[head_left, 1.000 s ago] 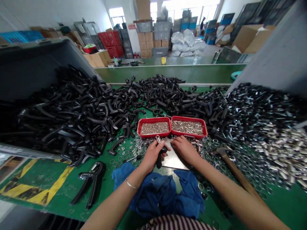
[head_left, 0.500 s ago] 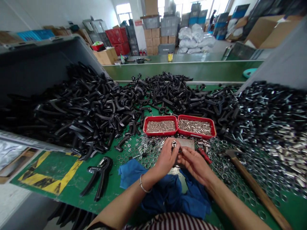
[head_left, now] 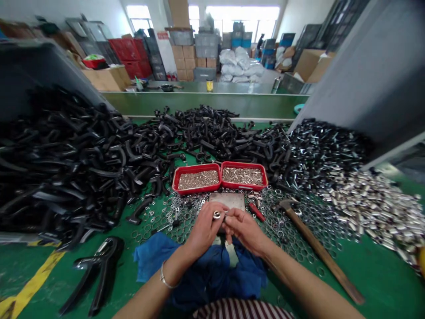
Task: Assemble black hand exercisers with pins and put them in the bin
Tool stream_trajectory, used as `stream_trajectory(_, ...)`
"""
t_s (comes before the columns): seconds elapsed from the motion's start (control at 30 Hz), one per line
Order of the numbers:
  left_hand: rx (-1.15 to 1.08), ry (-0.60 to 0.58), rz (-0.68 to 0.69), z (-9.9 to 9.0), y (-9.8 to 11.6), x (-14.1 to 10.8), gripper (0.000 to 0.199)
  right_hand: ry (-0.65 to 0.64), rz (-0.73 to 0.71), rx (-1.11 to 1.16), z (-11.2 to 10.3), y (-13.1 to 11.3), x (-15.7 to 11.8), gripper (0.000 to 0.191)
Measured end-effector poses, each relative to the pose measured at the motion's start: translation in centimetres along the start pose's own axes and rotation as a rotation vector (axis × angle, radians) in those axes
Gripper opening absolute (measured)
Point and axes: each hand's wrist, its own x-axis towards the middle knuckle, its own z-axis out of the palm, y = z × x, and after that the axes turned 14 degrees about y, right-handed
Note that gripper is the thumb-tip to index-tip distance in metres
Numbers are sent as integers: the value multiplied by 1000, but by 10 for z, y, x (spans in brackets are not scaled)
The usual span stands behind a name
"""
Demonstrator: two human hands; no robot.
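Steel sleeve (head_left: pixel 217 215), round end facing up

Bright daylight, blown-out windows (head_left: pixel 242 20), curved edges

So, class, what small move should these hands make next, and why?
Probably lower the small bright metal fitting onto the metal plate, I'd judge: the left hand and right hand hold it just above that plate, with the hammer lying nearby.
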Motion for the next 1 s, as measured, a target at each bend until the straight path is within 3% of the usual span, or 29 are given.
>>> stream_trajectory(0.1,46,-178,65,0,-3,0,21,-45,150,12,-7,0,-8,33)
stream_trajectory(0.2,29,-164,-76,6,-10,0,26,-28,41,-483,-37,-23,-12,36)
stream_trajectory(0.27,-28,-60,-239,11,-15,3,30,165,-202,-980,-74,-51,-8,36)
stream_trajectory(0.33,-107,55,-377,16,-20,8,33,562,-357,-1380,-120,-83,4,29)
stream_trajectory(0.43,-176,106,-421,27,-23,18,34,802,-301,-1479,-180,-121,33,29)
stream_trajectory(0.53,-145,5,-355,41,-18,23,35,874,-206,-1499,-211,-137,60,30)
stream_trajectory(0.7,-139,-69,-376,53,-12,25,36,863,-96,-1475,-226,-137,81,33)
stream_trajectory(1.0,-269,55,-542,41,-23,27,42,755,-55,-1465,-245,-136,69,32)
